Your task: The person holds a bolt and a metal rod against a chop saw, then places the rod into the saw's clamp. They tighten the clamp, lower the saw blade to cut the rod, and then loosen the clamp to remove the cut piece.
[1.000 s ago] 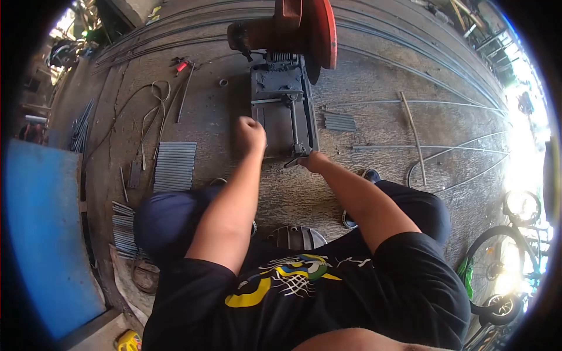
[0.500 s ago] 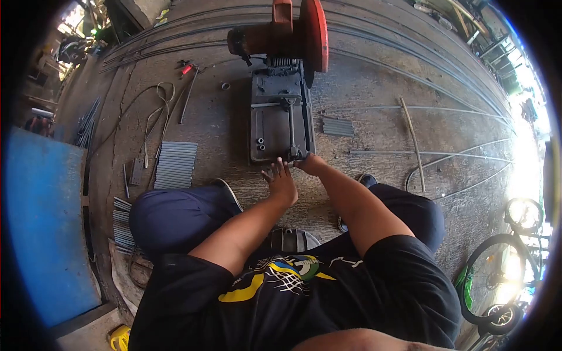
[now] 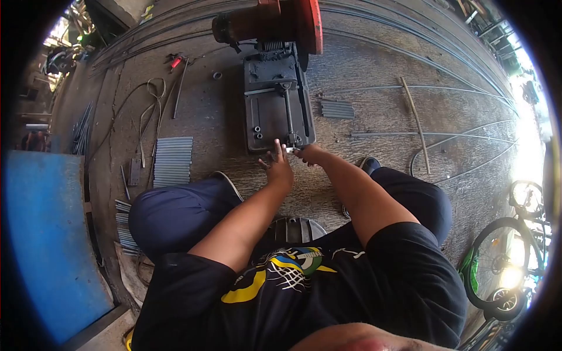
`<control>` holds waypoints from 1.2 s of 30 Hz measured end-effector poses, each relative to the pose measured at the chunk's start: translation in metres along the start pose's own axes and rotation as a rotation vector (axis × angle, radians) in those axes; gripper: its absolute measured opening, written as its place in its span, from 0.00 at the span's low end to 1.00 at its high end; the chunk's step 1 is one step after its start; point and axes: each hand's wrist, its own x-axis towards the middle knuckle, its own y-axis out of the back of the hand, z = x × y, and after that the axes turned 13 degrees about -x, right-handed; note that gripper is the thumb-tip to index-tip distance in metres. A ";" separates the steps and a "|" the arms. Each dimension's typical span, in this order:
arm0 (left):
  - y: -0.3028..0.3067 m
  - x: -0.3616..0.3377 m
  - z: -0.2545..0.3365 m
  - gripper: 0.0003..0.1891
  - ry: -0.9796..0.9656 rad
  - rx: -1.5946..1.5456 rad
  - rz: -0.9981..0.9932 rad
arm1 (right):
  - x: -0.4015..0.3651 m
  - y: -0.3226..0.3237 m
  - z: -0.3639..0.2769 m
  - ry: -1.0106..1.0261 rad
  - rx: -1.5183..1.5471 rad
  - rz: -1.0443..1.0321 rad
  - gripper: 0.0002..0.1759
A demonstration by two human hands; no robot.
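An abrasive cut-off saw [image 3: 266, 114] stands on the floor in front of me, with a red blade guard [image 3: 310, 29] at its far end. A long vise screw [image 3: 288, 114] runs along its base toward me. At the near end, my right hand [image 3: 311, 154] is closed around what looks like the vise crank handle; its fingers partly hide the handle. Just to the left, my left hand [image 3: 280, 168] has its fingers spread, its fingertips by the near edge of the base. A small bright metal part [image 3: 290, 150] shows between the hands.
Cut rods [image 3: 172, 161] lie in a row at the left, and a smaller group of rods [image 3: 338, 109] lies right of the saw. Long bars [image 3: 404, 52] stretch across the floor behind. A wooden stick [image 3: 414, 123], a blue panel [image 3: 50, 234] and a bicycle [image 3: 497, 257] are around me.
The saw sits slightly higher and further left in view. A bright metal part now shows between my hands, and my right hand has shifted its position around the handle.
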 end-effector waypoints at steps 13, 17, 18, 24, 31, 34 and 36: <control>0.036 -0.011 0.012 0.48 0.144 -0.268 -0.195 | 0.022 -0.020 0.012 0.013 -0.159 0.271 0.34; 0.021 -0.003 0.016 0.54 0.083 0.058 -0.107 | 0.027 -0.022 0.015 0.037 -0.091 0.287 0.32; 0.014 -0.001 0.016 0.54 0.086 0.057 -0.108 | 0.029 -0.018 0.015 0.047 0.022 0.185 0.31; -0.008 0.008 0.008 0.53 -0.048 0.129 0.055 | 0.005 0.003 0.013 0.114 0.327 -0.110 0.29; 0.023 0.004 0.025 0.49 0.148 -0.007 -0.225 | 0.031 -0.019 0.013 0.150 -0.200 0.201 0.39; 0.005 0.008 0.012 0.53 -0.013 0.157 -0.090 | 0.017 -0.013 0.003 0.100 -0.198 0.152 0.42; 0.022 0.001 0.015 0.54 0.087 -0.173 -0.167 | 0.007 -0.008 -0.002 0.089 -0.197 0.166 0.42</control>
